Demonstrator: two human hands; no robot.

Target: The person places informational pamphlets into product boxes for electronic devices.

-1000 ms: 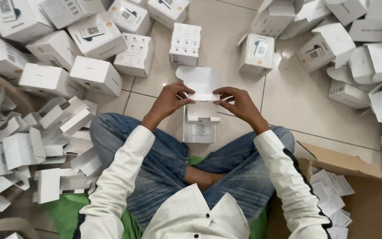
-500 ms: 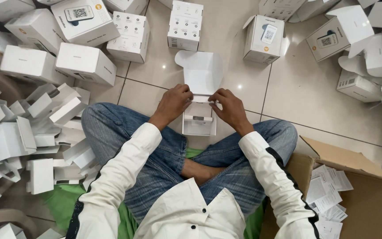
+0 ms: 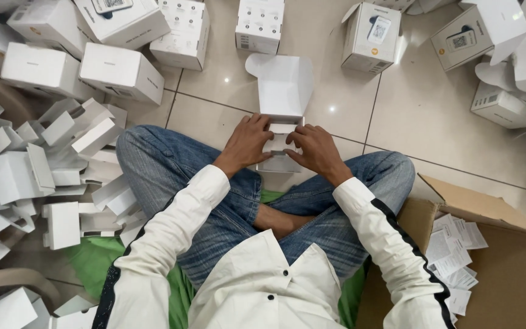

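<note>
Pressing on the small white box from both sides, the left hand and right hand are gripping it — its lid is standing open on the floor.

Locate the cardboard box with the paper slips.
Head view, lower right: the brown cardboard box sits open on the floor against the person's right knee, with paper slips inside.

White open-lidded box on floor
</note>
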